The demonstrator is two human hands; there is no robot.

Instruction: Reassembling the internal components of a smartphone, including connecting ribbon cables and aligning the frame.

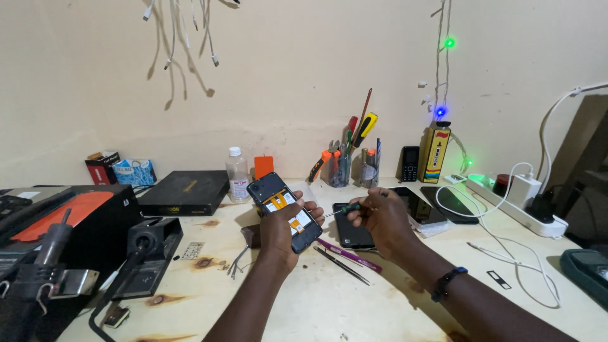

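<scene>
Left hand (280, 231) grips the opened phone (284, 211), right hand's (379, 218) screwdriver (342, 209) alongside.

Both forearms reach forward — left hand (278, 229) cupped, right hand (378, 218) apparently pinching, fingers curled.

black opened phone (284, 211) showing orange and white patches inside, green-handled screwdriver (347, 208), purple tweezers (349, 254) on the pale wooden table (354, 304), yellow box (434, 152) far right, green and blue fairy lights (448, 43) glowing
</scene>
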